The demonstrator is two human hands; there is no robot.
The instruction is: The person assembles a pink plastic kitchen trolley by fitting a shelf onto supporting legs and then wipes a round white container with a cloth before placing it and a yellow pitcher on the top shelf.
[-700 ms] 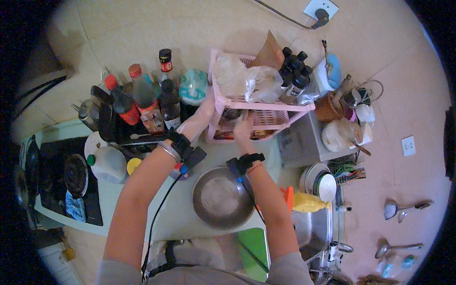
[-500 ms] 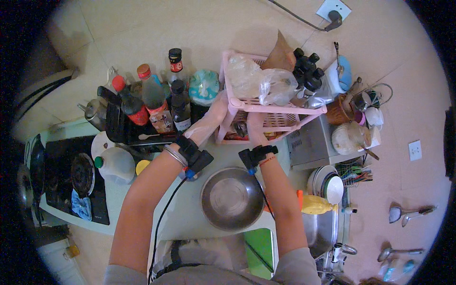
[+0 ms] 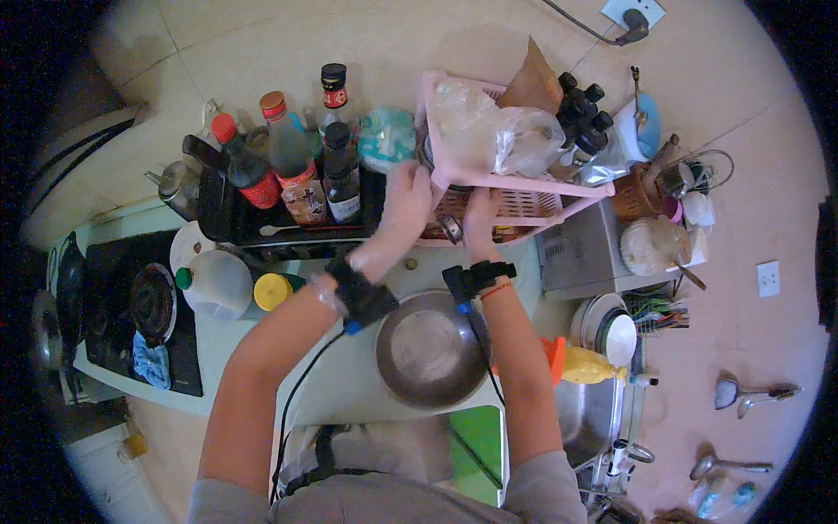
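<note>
A pink two-tier plastic rack [image 3: 515, 185] stands against the wall, its top loaded with clear plastic bags [image 3: 515, 140] and a brown paper piece [image 3: 531, 80]. My left hand [image 3: 406, 210], in a thin clear glove, is bent against the rack's left front post; its fingertips are partly hidden and blurred. Under the top tier reaches my right hand [image 3: 480, 223], its fingers hidden inside the lower level. Beside it in that level lies a dark round object [image 3: 449, 229] that I cannot make out. A steel bowl [image 3: 429, 349] sits on the counter below both hands.
Left of the rack, a black tray [image 3: 218, 214] holds sauce bottles [image 3: 297, 166]. A white jug [image 3: 218, 284] and a yellow-lidded container [image 3: 272, 291] stand near the stove [image 3: 109, 306]. To the right are a microwave [image 3: 580, 249], stacked bowls [image 3: 602, 327] and a sink [image 3: 587, 415].
My left hand has come back a little along the rack's left side. My right hand has stayed inside the lower level. The view has shifted slightly.
</note>
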